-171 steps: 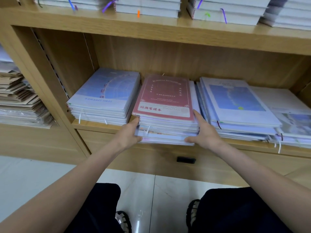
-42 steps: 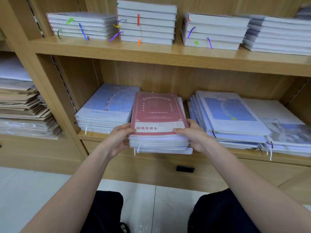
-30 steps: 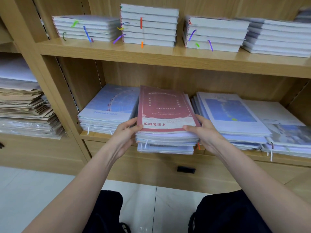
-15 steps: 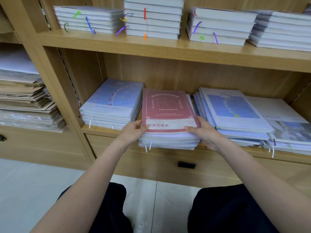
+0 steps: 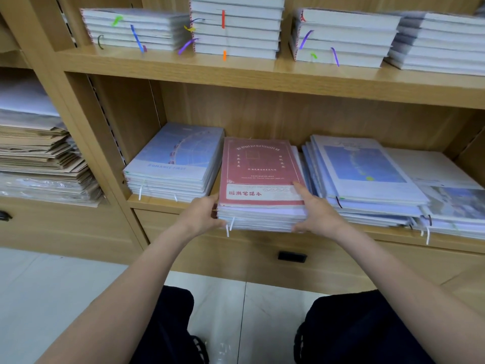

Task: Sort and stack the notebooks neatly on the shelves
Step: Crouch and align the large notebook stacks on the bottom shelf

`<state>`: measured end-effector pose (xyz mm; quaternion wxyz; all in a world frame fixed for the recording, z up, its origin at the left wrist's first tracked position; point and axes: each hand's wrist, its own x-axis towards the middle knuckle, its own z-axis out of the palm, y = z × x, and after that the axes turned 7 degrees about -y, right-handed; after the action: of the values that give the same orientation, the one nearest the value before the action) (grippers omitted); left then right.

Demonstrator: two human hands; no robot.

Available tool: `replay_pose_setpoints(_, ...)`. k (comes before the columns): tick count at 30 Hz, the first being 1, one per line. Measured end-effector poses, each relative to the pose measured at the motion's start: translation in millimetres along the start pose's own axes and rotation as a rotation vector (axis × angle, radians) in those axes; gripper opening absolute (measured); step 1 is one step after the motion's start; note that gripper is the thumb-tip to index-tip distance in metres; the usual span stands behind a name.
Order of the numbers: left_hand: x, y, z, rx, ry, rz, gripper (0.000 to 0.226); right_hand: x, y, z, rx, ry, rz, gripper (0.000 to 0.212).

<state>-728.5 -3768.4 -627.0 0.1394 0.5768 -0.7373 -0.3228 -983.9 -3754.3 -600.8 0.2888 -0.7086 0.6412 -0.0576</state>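
Sitting between both hands, the red-topped notebook stack (image 5: 262, 206) is gripped by left (image 5: 200, 216) and right (image 5: 319, 214)

Both hands on the middle stack (image 5: 258, 219) – left hand (image 5: 200, 218) gripping its left edge, right hand (image 5: 316, 215) on its right edge, finger on the red cover (image 5: 258, 170). Stack overhangs the lower shelf (image 5: 157, 203) – blue-cover stack (image 5: 175, 164) left, map-cover stack (image 5: 367, 177) right.
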Motion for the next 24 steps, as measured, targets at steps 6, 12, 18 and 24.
replay_pose_setpoints(6, 3.1, -5.0, -0.5, -0.011, 0.031, 0.028, 0.064, 2.0, -3.4, -1.2, -0.002, 0.018, 0.005, 0.107)
replay_pose_setpoints(12, -0.2, -0.9, 2.6, -0.029, 0.099, 0.03, 0.064, 2.7, -3.4, -4.3, 0.055, 0.035, 0.011, 0.105)
replay_pose_setpoints(18, -4.6, -4.6, 8.3, -0.15, -0.036, -0.038, 0.069, 1.3, -2.0, -1.5, 0.061, 0.007, 0.031, 0.109)
replay_pose_setpoints(24, -2.0, -6.9, 8.3, -0.369, -0.031, -0.09, 0.05, -0.6, -0.9, -5.6, 0.098, -0.002, 0.02, 0.105)
